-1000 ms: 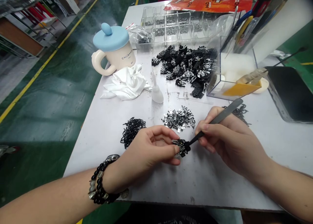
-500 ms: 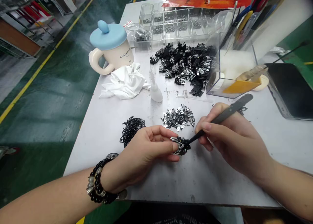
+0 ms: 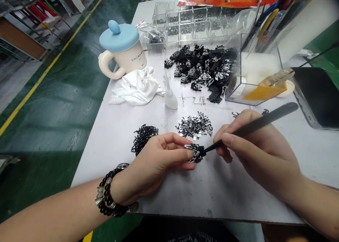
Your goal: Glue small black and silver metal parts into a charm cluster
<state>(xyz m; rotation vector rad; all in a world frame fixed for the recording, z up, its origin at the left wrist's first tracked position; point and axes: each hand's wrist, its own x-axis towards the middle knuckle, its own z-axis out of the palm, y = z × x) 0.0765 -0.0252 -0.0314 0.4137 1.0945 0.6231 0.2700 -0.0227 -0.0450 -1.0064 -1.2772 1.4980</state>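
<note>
Between its thumb and fingers, my left hand point(image 3: 161, 161) pinches a small black and silver part point(image 3: 196, 153) above the white table point(image 3: 169, 203). My right hand point(image 3: 254, 143) grips dark tweezers point(image 3: 261, 123) like a pen, and their tip touches the right side of that part. Just beyond the hands lies a pile of small silver pieces point(image 3: 194, 125). A heap of thin black pieces point(image 3: 144, 137) sits beside my left hand. Farther back is a large pile of black and silver assemblies point(image 3: 205, 67).
A lidded mug point(image 3: 129, 55), a white cloth point(image 3: 139, 86) and a small bottle point(image 3: 170, 98) stand at the left back. Behind are a compartment tray point(image 3: 185, 28), a clear tool holder point(image 3: 254, 72) and a phone point(image 3: 317, 94) at the right.
The tweezers lie at a lower slant, their rear end farther right. My right hand has shifted slightly right, while the tip remains at the part. The whole view has moved slightly.
</note>
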